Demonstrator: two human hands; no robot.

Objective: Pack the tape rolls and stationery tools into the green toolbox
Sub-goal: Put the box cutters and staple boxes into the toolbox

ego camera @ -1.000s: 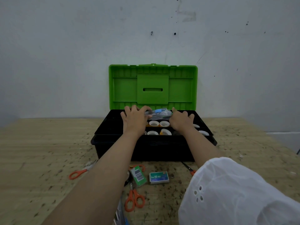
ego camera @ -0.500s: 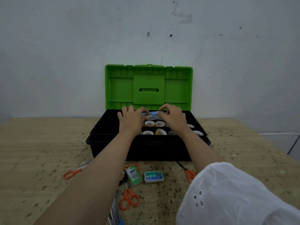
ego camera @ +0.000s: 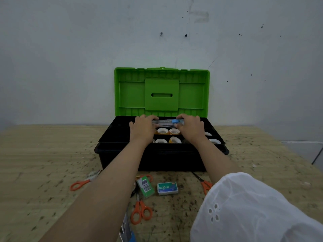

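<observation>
The toolbox [ego camera: 122,154] stands open against the wall, its green lid [ego camera: 161,92] upright and its black base facing me. Several tape rolls [ego camera: 162,131] sit inside the base. Over the box's back part, my left hand [ego camera: 143,129] and my right hand [ego camera: 189,127] each grip one end of a clear packet [ego camera: 166,122] with a blue piece in it, held level above the rolls. In front of the box lie orange scissors [ego camera: 141,211], a second pair [ego camera: 79,184], a third pair [ego camera: 205,185], a green staple box [ego camera: 167,188] and a green packet [ego camera: 145,186].
The wooden table [ego camera: 43,154] is speckled with dark marks. A metal and blue tool [ego camera: 126,231] shows at the bottom edge between my arms. My white sleeve [ego camera: 253,210] covers the lower right. A grey wall stands right behind the toolbox.
My right hand has moved left along the packet toward my left hand, and both now hold it level by its ends. The view has shifted slightly.
</observation>
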